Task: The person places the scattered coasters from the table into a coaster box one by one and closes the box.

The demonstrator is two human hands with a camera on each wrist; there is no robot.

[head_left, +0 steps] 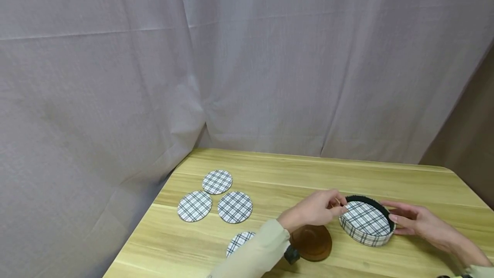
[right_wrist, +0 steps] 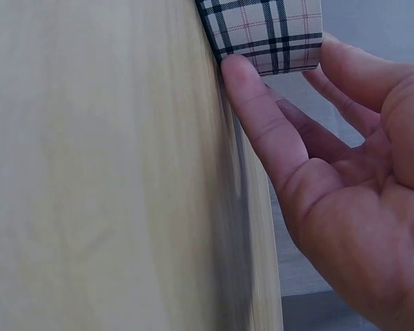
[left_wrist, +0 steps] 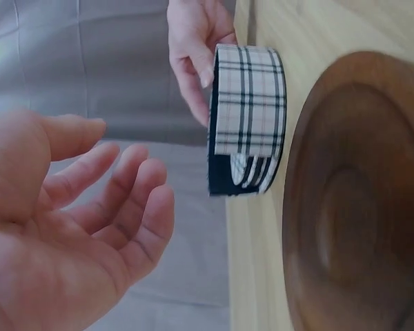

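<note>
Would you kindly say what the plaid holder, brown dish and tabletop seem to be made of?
Plaid holder: perhaps smooth faux leather or coated card, from its crisp print and stiff wall.
Brown dish: possibly wood or tinted plastic, going by its colour and soft sheen.
Tabletop: probably smooth wood or laminate, by its streaked grain.

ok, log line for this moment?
left hand: relaxed, near round box; right hand: holding round box; plaid disc: inside box; four plaid discs: on table; brown dish: near box
</note>
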